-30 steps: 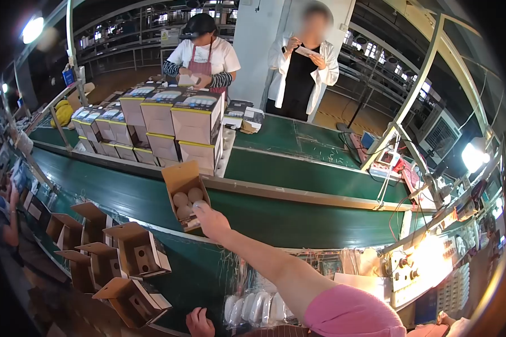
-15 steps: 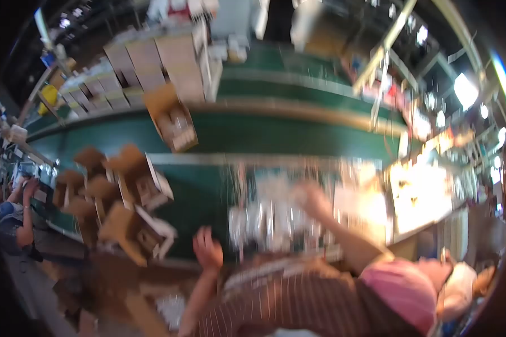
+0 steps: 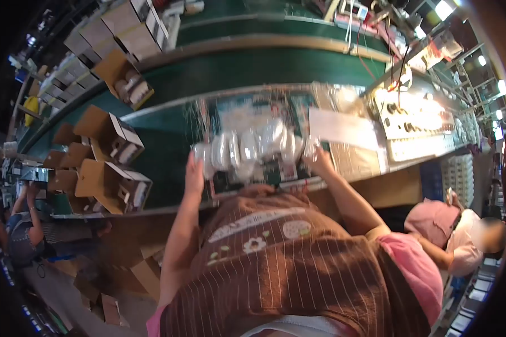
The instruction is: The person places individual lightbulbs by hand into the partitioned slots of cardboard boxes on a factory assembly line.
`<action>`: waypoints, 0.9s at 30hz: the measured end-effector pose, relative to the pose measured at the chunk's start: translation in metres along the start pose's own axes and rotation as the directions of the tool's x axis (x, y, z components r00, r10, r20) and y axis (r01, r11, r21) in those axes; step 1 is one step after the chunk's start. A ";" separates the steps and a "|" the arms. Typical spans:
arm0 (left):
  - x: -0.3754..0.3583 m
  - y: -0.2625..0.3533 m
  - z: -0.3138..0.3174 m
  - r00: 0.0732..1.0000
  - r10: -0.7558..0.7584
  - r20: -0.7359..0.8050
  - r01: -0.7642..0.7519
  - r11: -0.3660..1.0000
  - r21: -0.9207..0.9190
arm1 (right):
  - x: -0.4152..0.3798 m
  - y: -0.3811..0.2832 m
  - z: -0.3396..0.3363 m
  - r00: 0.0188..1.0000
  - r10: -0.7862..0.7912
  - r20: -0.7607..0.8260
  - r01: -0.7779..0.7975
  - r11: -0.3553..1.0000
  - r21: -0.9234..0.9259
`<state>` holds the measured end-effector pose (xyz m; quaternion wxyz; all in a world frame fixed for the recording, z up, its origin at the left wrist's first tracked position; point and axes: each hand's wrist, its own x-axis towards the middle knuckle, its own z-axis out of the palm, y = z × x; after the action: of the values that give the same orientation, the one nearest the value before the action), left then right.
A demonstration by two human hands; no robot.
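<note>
Plastic wrapping (image 3: 312, 147) right at left hand (image 3: 194, 175) and right hand (image 3: 321, 163), spread well apart at opposite ends of a sideways row of wrapped white pieces (image 3: 247, 147), equally near, no telling whether gripped. Nearly straight ahead with left forearm (image 3: 180, 233), slanted inward with right forearm (image 3: 353, 199); farther left, open cartons (image 3: 98, 181).

The lighting is uneven. Harsh white glare washes out much of the test board (image 3: 413, 121) at right, and small lamps (image 3: 444, 10) burn out near the upper-right edge. The plastic-wrapped pieces (image 3: 247, 147) at centre throw bright, broken highlights, while the brown apron (image 3: 264, 253) is evenly lit and fairly crisp. The floor (image 3: 50, 297) at lower left sinks into shadow. Fisheye distortion bows the conveyor rail (image 3: 253, 42), black vignetting closes the corners, and the stacked cartons (image 3: 118, 28) look slightly soft.
</note>
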<state>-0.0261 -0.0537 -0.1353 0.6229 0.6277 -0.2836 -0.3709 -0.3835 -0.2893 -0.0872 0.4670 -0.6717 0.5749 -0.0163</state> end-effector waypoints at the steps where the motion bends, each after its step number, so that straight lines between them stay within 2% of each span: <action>1: 0.009 -0.037 -0.004 0.997 0.060 -0.056 -0.046 0.974 0.220 | 0.018 0.016 0.016 0.999 -0.044 0.005 0.044 0.992 -0.115; 2: 0.008 -0.016 0.013 0.995 0.052 -0.085 -0.024 0.953 0.302 | 0.037 0.035 0.032 0.996 -0.087 0.009 0.087 0.970 -0.229; 4: 0.025 -0.046 0.021 0.989 0.088 -0.117 -0.030 0.906 0.422 | 0.048 0.027 0.055 0.902 -0.363 -0.232 0.265 0.893 -0.364; 5: 0.034 -0.063 0.025 0.986 0.105 -0.133 -0.029 0.877 0.479 | 0.033 -0.018 0.034 0.983 -0.174 -0.049 0.154 0.948 -0.277; 6: 0.028 -0.048 0.037 0.986 0.077 -0.145 0.005 0.869 0.495 | 0.032 -0.023 0.035 0.982 -0.185 -0.038 0.174 0.964 -0.199; 8: 0.040 -0.062 0.058 0.955 0.145 -0.260 0.046 0.792 0.609 | 0.039 -0.035 0.029 0.970 -0.243 0.019 0.242 0.952 -0.190; 9: 0.039 -0.044 0.070 0.953 0.088 -0.291 0.111 0.790 0.603 | 0.047 -0.035 0.028 0.965 -0.261 0.035 0.262 0.943 -0.204; 12: 0.046 -0.036 0.077 0.970 0.069 -0.235 0.073 0.834 0.548 | 0.069 -0.018 0.021 0.946 -0.323 0.027 0.324 0.938 -0.121; 13: 0.051 -0.046 0.075 0.963 0.118 -0.243 0.019 0.869 0.495 | 0.069 -0.018 0.015 0.933 -0.359 0.031 0.360 0.923 -0.135; 15: 0.051 -0.069 0.069 0.940 0.202 -0.276 -0.084 0.919 0.384 | 0.064 -0.023 0.000 0.939 -0.330 0.096 0.338 0.937 -0.083; 16: 0.045 -0.066 0.067 0.942 0.181 -0.282 -0.043 0.900 0.435 | 0.061 -0.022 -0.006 0.940 -0.314 0.138 0.325 0.944 -0.066; 17: 0.037 -0.046 0.066 0.941 0.149 -0.304 0.014 0.880 0.475 | 0.069 -0.010 -0.003 0.891 -0.450 0.057 0.451 0.867 -0.211; 18: 0.021 -0.028 0.062 0.933 0.112 -0.342 0.083 0.858 0.508 | 0.067 0.003 -0.006 0.892 -0.450 0.053 0.451 0.870 -0.201; 22: -0.014 0.057 0.053 0.843 0.200 -0.499 0.140 0.815 0.562 | 0.083 0.008 -0.027 0.852 -0.522 -0.029 0.512 0.845 -0.153; 24: -0.009 0.089 0.026 0.825 0.234 -0.514 0.065 0.864 0.498 | 0.073 -0.003 -0.047 0.841 -0.535 -0.083 0.525 0.843 -0.114; 27: 0.005 0.171 -0.016 0.789 0.289 -0.541 -0.063 0.916 0.397 | 0.065 -0.037 -0.075 0.832 -0.539 -0.131 0.541 0.841 -0.029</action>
<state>0.0081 -0.0590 0.0333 0.5870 0.7843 -0.1972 -0.0386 -0.3753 -0.3898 -0.0548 0.4071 -0.8017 0.3919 -0.1949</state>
